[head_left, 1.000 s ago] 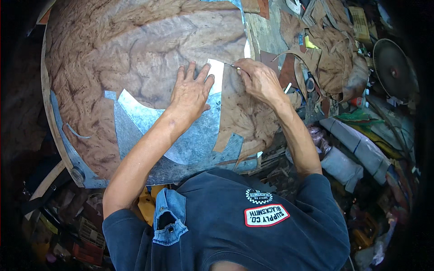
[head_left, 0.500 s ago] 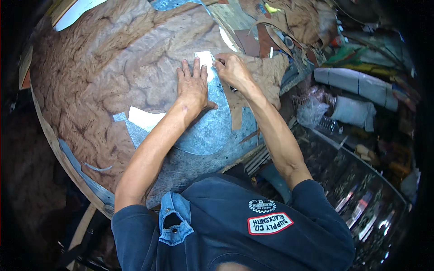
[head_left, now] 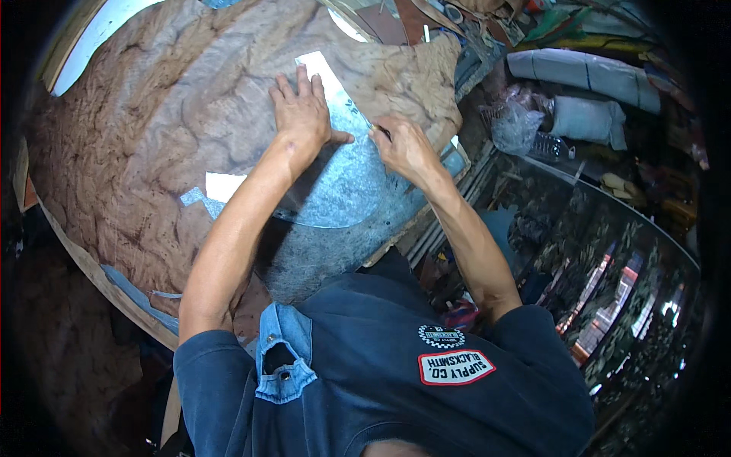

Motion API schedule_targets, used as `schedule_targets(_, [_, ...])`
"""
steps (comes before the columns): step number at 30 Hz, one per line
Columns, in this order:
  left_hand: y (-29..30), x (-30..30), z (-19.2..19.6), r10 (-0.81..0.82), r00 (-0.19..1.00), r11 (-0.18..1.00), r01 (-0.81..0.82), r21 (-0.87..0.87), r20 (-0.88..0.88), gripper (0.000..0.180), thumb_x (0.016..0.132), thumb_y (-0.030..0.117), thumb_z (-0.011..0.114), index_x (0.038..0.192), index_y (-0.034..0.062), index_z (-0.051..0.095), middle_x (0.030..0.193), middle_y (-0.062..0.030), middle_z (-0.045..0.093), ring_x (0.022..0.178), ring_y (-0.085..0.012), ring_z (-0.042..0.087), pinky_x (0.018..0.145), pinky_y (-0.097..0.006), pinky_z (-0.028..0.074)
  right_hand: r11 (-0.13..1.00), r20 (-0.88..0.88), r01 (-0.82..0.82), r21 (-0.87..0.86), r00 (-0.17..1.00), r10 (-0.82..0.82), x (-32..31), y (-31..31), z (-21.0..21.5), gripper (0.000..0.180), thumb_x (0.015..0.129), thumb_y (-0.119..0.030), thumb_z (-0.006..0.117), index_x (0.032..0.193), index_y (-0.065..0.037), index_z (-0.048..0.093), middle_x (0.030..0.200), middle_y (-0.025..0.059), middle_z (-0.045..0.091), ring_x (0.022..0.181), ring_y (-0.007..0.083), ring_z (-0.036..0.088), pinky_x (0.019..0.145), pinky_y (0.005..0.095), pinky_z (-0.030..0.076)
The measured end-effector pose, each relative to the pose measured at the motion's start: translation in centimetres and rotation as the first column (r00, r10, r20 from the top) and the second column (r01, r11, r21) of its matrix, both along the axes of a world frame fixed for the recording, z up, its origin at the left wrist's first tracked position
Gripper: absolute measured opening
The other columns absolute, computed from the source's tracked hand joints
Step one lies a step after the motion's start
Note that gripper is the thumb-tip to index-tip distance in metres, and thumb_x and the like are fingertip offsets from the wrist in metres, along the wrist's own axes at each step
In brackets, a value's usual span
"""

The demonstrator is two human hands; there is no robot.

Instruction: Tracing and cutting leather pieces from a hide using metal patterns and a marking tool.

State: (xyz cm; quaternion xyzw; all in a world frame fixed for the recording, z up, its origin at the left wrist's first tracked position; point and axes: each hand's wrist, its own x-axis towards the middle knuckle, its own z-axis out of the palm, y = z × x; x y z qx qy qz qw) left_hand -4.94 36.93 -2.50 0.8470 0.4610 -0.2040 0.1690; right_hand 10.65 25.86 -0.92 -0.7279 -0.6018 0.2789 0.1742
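Note:
A pale blue-grey pattern sheet (head_left: 344, 190) with a rounded near end and a narrower white far end lies on a brown, wrinkled leather hide (head_left: 175, 99). My left hand (head_left: 301, 116) presses flat on the sheet's left side, fingers spread and thumb out to the right. At the sheet's right edge, my right hand (head_left: 405, 149) is closed around a small, thin tool (head_left: 379, 131). Most of that tool is hidden in my fist, so its kind does not show. Left of my left forearm, a white piece (head_left: 224, 186) lies on the hide.
The worktable's blue-grey top (head_left: 312, 263) shows below the pattern sheet. Leather scraps (head_left: 415, 19) lie at the far edge. To the right are a long wrapped roll (head_left: 586, 75), a white bundle (head_left: 588, 122), a clear plastic bag (head_left: 516, 128) and a dark glossy surface (head_left: 609, 282).
My right hand has moved nearer along the sheet's right edge, from its white far end to about the middle. My left hand stays flat on the sheet. The whole view has shifted.

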Motion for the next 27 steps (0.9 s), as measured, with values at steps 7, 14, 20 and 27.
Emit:
schedule_targets(7, [-0.4,0.1,-0.8,-0.02,0.999,0.997,0.017,0.072,0.049,0.133,0.051,0.079,0.074,0.149,-0.0007,0.031,0.157,-0.0222,0.022,0.139,-0.0536,0.023,0.109,-0.059,0.025,0.985,-0.042,0.171,-0.008,0.984,-0.171,-1.2,-8.7,1.4,0.023,0.086,-0.01,0.061,0.101,0.006,0.065,0.092,0.0267,0.06,0.089,0.0444,0.059,0.08,0.0463,0.048])
schedule_targets(14, [-1.2,2.5,-0.7,-0.049,0.997,0.997,0.045,0.065,0.062,0.135,0.049,0.079,0.075,0.149,-0.0002,0.031,0.156,-0.0215,0.024,0.138,-0.0537,0.023,0.109,-0.06,0.026,0.908,-0.103,0.413,-0.073,0.902,-0.419,-3.2,-14.5,2.5,0.021,0.087,-0.011,0.06,0.101,0.005,0.065,0.092,0.0235,0.062,0.088,0.0401,0.061,0.079,0.0447,0.048])
schedule_targets(20, [-4.9,0.9,-4.0,-0.196,0.93,0.959,0.115,0.26,0.311,0.1,0.071,0.064,0.073,0.139,-0.0027,0.042,0.142,-0.0305,0.043,0.137,-0.0442,0.035,0.11,-0.052,0.03,0.831,-0.295,0.548,-0.093,0.782,-0.549,-1.2,-17.5,-1.2,0.019,0.09,-0.017,0.06,0.092,0.001,0.062,0.084,0.018,0.062,0.074,0.0293,0.061,0.068,0.0406,0.048])
schedule_targets(27, [-21.2,-4.5,0.2,0.11,0.668,0.973,-0.222,0.056,0.736,0.073,0.089,0.031,0.07,0.145,-0.0002,0.036,0.152,-0.0307,0.025,0.141,-0.0451,0.027,0.111,-0.055,0.028,0.745,-0.526,0.665,-0.059,0.613,-0.589,-0.3,-18.4,-0.7,0.029,0.094,-0.018,0.056,0.112,0.005,0.056,0.094,0.0187,0.065,0.086,0.0252,0.062,0.078,0.0388,0.049])
